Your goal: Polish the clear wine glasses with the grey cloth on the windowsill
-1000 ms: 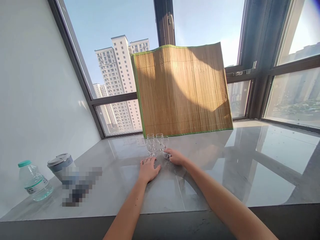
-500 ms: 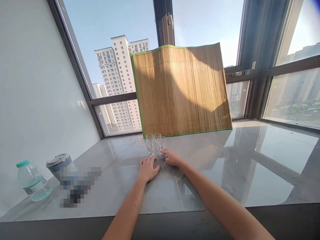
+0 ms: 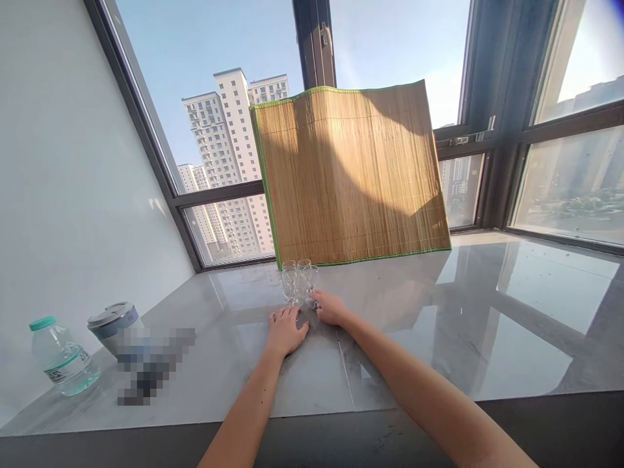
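Several small clear stemmed glasses (image 3: 290, 281) stand upright in a tight cluster on the pale marble sill. My right hand (image 3: 329, 308) has its fingers curled round the foot of the front right glass (image 3: 309, 279); its exact grip is partly hidden. Palm down on the sill, my left hand (image 3: 286, 331) lies with fingers spread, holding nothing. Its fingertips are close to the foot of the front left glass; whether they touch it I cannot tell.
Behind the glasses a bamboo mat (image 3: 351, 182) with green edging leans against the window. To the left are a clear bottle (image 3: 68, 361) with a green cap, a lidded cup (image 3: 112, 325) and a blurred-out item (image 3: 151, 377). The sill's front edge (image 3: 312, 416) runs below my forearms.
The front right glass has shifted slightly left, closer to the others, with my right hand at its foot. My left hand stays spread on the sill. The view has shifted a little.
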A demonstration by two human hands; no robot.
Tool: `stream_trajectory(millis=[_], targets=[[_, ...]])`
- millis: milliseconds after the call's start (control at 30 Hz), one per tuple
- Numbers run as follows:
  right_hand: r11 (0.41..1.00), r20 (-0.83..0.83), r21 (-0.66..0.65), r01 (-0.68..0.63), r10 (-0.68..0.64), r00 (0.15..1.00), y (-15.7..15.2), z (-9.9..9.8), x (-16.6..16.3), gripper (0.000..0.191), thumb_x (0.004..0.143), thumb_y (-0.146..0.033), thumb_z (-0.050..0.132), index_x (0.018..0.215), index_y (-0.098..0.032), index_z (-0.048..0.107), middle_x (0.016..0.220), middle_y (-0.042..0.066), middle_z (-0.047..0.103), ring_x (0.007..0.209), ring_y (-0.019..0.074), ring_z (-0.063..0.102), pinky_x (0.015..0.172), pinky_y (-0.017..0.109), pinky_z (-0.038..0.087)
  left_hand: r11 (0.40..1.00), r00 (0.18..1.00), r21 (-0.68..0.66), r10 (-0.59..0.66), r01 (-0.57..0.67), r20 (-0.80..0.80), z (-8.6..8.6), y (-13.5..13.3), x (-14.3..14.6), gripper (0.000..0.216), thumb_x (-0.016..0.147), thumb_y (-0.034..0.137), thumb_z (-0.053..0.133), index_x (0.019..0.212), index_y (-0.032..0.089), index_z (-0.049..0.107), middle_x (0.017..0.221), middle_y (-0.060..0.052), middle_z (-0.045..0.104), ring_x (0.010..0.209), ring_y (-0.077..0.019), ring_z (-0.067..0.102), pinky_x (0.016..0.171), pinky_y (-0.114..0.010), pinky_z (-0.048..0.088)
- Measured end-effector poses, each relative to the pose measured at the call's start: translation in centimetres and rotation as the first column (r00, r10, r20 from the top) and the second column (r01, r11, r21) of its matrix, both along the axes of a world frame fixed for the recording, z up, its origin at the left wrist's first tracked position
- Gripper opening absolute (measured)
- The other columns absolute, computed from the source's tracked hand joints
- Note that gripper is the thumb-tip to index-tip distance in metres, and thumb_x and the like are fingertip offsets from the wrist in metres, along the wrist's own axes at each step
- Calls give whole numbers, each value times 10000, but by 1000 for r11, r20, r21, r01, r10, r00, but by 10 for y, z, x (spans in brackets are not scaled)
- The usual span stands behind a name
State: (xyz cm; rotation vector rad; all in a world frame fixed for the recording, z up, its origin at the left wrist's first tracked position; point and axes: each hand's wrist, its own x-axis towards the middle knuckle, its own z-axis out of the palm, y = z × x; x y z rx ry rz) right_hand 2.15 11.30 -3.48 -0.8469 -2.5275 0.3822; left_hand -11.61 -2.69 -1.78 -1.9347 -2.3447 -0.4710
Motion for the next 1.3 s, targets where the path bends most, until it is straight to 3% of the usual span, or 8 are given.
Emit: stream_trajectory(millis=[500, 700, 800, 933, 1067, 1133, 1200, 1300], targets=[[998, 16, 20, -51, 51, 999, -2, 3, -4, 648, 727, -112, 485, 1338, -324, 526, 1431, 8, 484, 1260, 244, 493, 983, 382, 435, 997, 998, 68, 37, -34, -48, -8, 3, -2, 446, 852, 506, 461, 1202, 252, 567, 1304, -97, 557, 1267, -289, 436, 1101, -512, 223], [997, 12, -10, -71, 71, 997, -4, 7, 6, 614, 730, -94, 492, 1300, -307, 579, 1453, 57, 440, 1287, 274, 441, 992, 393, 410, 982, 999, 184, 41, -35, -28, -7, 2, -3, 334, 819, 440, 545, 1070, 264, 677, 1187, -97, 581, 1159, -277, 506, 1039, -449, 317], [996, -20, 51, -79, 80, 997, -12, 9, 20, 579, 756, -144, 530, 1313, -294, 568, 1417, 95, 450, 1245, 277, 453, 977, 394, 403, 967, 999, 253, 6, -19, 54, -3, 3, -5, 250, 838, 374, 528, 916, 244, 727, 1107, -81, 622, 1091, -243, 551, 986, -397, 366], [992, 10, 84, -96, 96, 995, -25, 14, 31, 507, 742, -365, 671, 1243, -295, 627, 1330, 108, 493, 1181, 295, 456, 911, 377, 416, 951, 975, 309, -62, -7, 215, 1, 4, -9, 304, 865, 346, 485, 738, 204, 721, 1029, -68, 686, 975, -204, 611, 891, -319, 412], [986, 62, 54, -156, 152, 986, -30, 21, 28, 304, 748, -391, 691, 1012, -246, 733, 1121, 86, 605, 1043, 251, 517, 809, 304, 417, 934, 928, 319, 32, -160, 370, 2, 5, -11, 343, 855, 417, 495, 636, 197, 641, 774, -51, 701, 786, -193, 638, 767, -290, 426], [974, 48, 39, -224, 222, 974, -29, 24, 26, 214, 804, -386, 644, 894, -221, 746, 1020, 68, 637, 989, 218, 538, 825, 293, 400, 915, 906, 322, 97, -244, 412, 0, 6, -13, 279, 811, 441, 551, 685, 203, 622, 709, -32, 682, 720, -190, 629, 721, -287, 426], [960, 40, 35, -278, 277, 960, -28, 27, 25, 303, 906, -383, 512, 811, -203, 737, 928, 59, 653, 941, 190, 554, 881, 308, 377, 902, 889, 338, 97, -269, 448, -3, 9, -14, 230, 764, 430, 609, 812, 205, 630, 718, -17, 683, 705, -186, 630, 701, -283, 431], [979, 53, 72, -190, 187, 981, -31, 30, 27, 381, 976, -336, 353, 966, -214, 714, 983, 77, 651, 968, 200, 550, 914, 354, 365, 908, 870, 355, 20, -222, 493, -6, 14, -18, 297, 727, 380, 654, 965, 202, 642, 796, -23, 703, 772, -187, 648, 732, -284, 447]])
